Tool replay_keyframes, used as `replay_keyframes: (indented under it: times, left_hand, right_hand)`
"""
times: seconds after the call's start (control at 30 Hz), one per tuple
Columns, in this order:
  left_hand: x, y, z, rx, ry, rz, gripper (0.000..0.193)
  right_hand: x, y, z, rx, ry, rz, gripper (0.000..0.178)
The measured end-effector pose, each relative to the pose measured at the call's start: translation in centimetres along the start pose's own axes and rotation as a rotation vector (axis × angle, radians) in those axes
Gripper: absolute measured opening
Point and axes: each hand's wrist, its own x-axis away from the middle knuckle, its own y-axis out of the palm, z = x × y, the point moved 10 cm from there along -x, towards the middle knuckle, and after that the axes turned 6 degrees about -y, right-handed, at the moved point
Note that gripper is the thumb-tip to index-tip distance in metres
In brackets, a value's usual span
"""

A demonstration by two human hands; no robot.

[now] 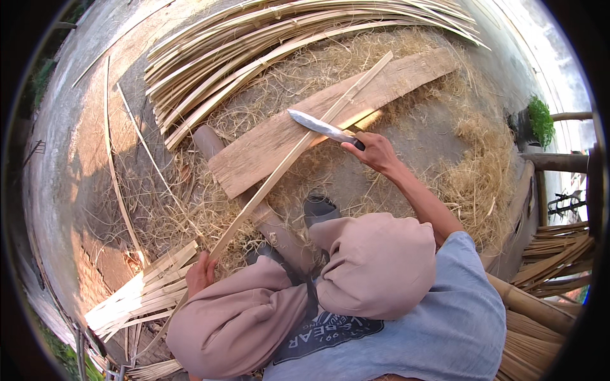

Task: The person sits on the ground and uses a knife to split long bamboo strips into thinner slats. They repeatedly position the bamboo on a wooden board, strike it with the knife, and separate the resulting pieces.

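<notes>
My right hand [372,151] is closed round the dark handle of a large knife [309,121]. The broad blade points left and crosses a long, pale bamboo strip [276,174], at the place where that strip passes over a wooden board [244,162]. Down at the left, beside my knee, my left hand [201,272] grips the strip's near part; some of its fingers are hidden. From there the strip slants up and away to the right, past the board's far edge. The board lies at a slant, its left part over a round brown pole [283,238].
A large stack of bamboo strips [254,51] lies beyond the board. More pale strips [149,289] are heaped by my left hand. Thin shavings [470,190] cover much of the ground. Bamboo poles [530,305] and further strips stand at the right, near a green plant [541,120].
</notes>
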Motion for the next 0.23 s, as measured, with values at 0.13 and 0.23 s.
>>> replay_keyframes:
  times: [0.13, 0.23]
  left_hand:
    - [1.6, 0.3, -2.4, 0.009, -0.030, -0.076, 0.030]
    - [2.5, 2.3, -6.6, -0.064, -0.088, -0.174, 0.046]
  right_hand:
    - [0.9, -2.6, 12.0, -0.200, 0.653, 0.152, 0.060]
    - [-0.3, -2.2, 5.2, 0.012, 0.270, 0.083, 0.063]
